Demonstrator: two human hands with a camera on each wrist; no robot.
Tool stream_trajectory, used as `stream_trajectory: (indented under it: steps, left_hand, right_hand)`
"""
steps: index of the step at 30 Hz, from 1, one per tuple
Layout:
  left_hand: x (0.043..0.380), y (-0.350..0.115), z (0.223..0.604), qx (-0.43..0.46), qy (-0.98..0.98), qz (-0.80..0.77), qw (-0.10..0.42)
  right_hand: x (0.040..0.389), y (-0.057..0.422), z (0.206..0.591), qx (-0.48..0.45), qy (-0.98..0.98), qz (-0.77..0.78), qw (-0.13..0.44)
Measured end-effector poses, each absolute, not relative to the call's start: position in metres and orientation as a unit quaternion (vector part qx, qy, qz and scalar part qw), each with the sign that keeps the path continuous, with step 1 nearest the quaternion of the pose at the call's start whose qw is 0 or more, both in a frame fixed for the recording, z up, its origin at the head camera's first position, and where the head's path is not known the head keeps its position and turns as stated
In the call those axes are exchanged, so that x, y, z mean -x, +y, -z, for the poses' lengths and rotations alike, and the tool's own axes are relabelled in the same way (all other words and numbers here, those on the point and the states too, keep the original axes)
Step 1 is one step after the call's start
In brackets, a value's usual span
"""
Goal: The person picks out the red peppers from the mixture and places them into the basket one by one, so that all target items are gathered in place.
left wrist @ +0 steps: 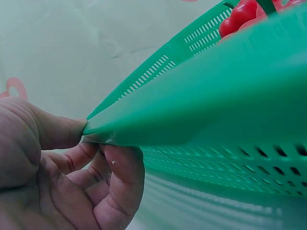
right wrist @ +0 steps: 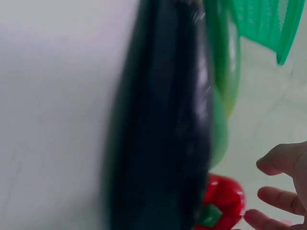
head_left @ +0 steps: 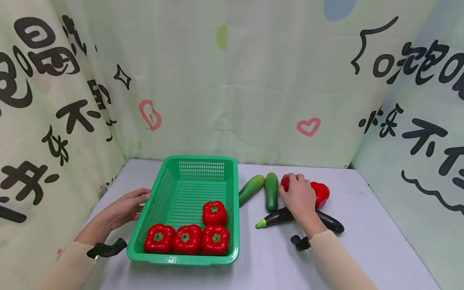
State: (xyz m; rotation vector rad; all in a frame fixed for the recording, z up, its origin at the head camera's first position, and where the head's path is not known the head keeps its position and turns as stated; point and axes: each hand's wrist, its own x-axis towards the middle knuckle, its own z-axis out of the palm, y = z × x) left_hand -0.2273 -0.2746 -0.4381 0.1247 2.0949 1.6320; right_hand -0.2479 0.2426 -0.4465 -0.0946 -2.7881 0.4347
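Observation:
My left hand [head_left: 127, 207] pinches the left rim of a green plastic basket [head_left: 232, 241]. In the left wrist view, the thumb [left wrist: 62, 129] lies on top of the rim and curled fingers [left wrist: 122, 179] are underneath. Several red bell peppers [head_left: 187, 239] sit stem-up at the basket's near end. My right hand [head_left: 300, 195] reaches over red bell peppers [head_left: 320, 194] on the table and partly hides them. The right wrist view shows its fingers [right wrist: 278, 199] spread, fingertips close beside one bell pepper [right wrist: 225, 201].
Two green cucumbers [head_left: 271, 193] lie between the basket and my right hand. Dark eggplant [head_left: 277, 218] shows on both sides of my right wrist and fills much of the right wrist view. A printed curtain [head_left: 232, 88] encloses the white table [head_left: 272, 266] at the back and sides.

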Motion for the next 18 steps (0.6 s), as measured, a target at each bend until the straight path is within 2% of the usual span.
stream_trajectory:
  steps: [6, 18]
  left_hand:
    - [0.227, -0.273, 0.438, -0.045, 0.769, -0.591, 0.237]
    - [0.227, -0.274, 0.438, -0.051, 0.767, -0.595, 0.235]
  right_hand:
    - [0.255, 0.253, 0.454, 0.071, -0.976, -0.140, 0.149]
    - [0.262, 0.256, 0.466, 0.075, -0.979, -0.116, 0.148]
